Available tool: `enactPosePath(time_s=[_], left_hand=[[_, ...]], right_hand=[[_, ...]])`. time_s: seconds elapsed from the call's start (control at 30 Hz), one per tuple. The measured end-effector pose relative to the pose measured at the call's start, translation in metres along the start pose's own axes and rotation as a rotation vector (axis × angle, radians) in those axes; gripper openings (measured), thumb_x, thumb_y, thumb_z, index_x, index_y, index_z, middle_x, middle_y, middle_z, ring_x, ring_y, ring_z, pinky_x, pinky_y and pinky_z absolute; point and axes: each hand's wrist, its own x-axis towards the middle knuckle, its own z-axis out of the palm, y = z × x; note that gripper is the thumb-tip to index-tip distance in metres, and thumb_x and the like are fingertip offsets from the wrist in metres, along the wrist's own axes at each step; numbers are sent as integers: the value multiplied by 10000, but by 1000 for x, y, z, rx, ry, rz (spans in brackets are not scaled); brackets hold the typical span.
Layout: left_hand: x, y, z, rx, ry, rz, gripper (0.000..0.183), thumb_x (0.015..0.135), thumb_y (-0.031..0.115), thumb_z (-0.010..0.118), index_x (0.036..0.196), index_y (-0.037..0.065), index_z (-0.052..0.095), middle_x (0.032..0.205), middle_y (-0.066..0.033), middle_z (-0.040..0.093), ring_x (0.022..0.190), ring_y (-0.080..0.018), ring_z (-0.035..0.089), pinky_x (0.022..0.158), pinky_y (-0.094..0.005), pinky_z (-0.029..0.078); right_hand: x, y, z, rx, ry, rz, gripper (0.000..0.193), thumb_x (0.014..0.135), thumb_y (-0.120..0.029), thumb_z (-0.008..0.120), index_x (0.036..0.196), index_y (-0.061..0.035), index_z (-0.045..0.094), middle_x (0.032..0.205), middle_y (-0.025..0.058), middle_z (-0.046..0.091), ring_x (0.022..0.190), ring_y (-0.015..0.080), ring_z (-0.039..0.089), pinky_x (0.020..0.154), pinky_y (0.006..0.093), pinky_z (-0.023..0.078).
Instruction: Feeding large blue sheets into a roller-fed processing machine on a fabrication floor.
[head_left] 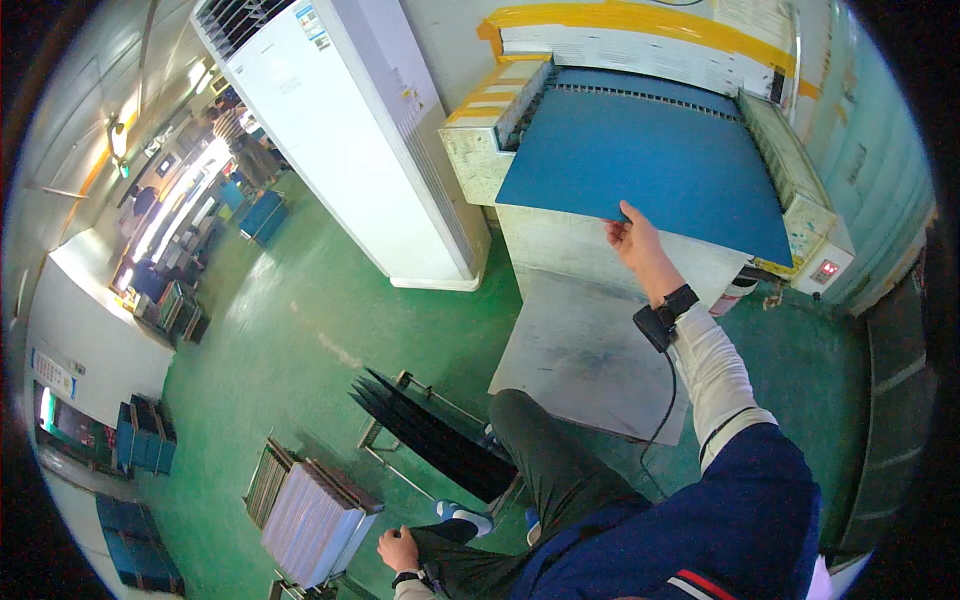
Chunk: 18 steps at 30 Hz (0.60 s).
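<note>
A large flat blue sheet point(640, 160) lies sloping out of a pale machine point(470, 160), its near edge jutting toward me. My right hand point(632, 238) pinches that near edge, thumb on top and fingers curled beneath. A black strap with a small box and cable point(660, 325) is on my right wrist. Low in the view, my left hand point(398, 548) rests by my knee, its fingers curled in with nothing visible in them. Several thin black sheets point(430, 430) stand in a wire rack between that knee and the machine.
A tall white air conditioner point(350, 130) stands left of the machine. A grey board point(590, 350) lies on the green floor below it. Nearby is a rack of stacked panels point(315, 520). Blue crates point(145, 435) line the far left; people point(240, 140) work at a distant bench.
</note>
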Motion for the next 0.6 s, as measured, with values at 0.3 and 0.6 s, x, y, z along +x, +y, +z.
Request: enactPosePath(time_s=[0.3,0.6], left_hand=[[-5,13,-13,-1,-20,-14,366,820,393,637,968,67,713,1060,-144,642,1028,-368,571,889,-484,471],[-2,10,-11,-14,-25,8,388,825,402,632,991,61,716,1055,-168,643,1007,-390,580,891,-485,469]], right_hand=[[16,-4,-4,20,-18,1,311,894,-296,688,1022,-44,559,883,177,675,688,225,614,578,329,511],[18,-7,0,-2,-1,-26,323,904,-299,672,1029,-24,557,875,181,667,660,224,599,554,325,502]])
